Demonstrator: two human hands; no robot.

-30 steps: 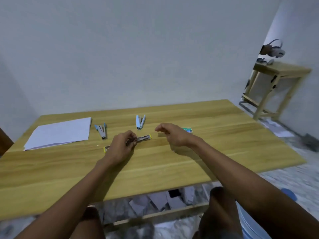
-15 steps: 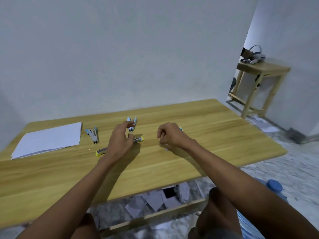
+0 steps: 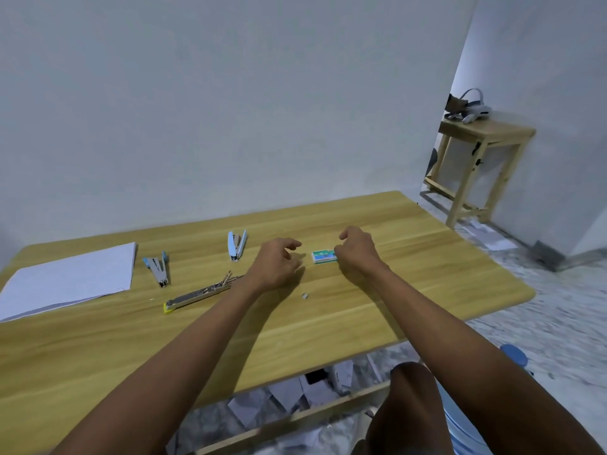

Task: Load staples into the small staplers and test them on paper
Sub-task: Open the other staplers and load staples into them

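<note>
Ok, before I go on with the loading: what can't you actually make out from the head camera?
- Long yellow-tipped stapler: its far end is hidden by the left hand.
- Staple box: its right end is covered by the right hand; whether the fingers grip it is unclear, and the print is too small to read.
- Two blue staplers: too small to show whether staples are inside.
- Small grey piece: too small to identify.

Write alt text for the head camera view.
Both bare hands, left hand and right hand, hover empty beside a green staple box on a wooden table. Left lie three opened staplers and a paper stack.
</note>
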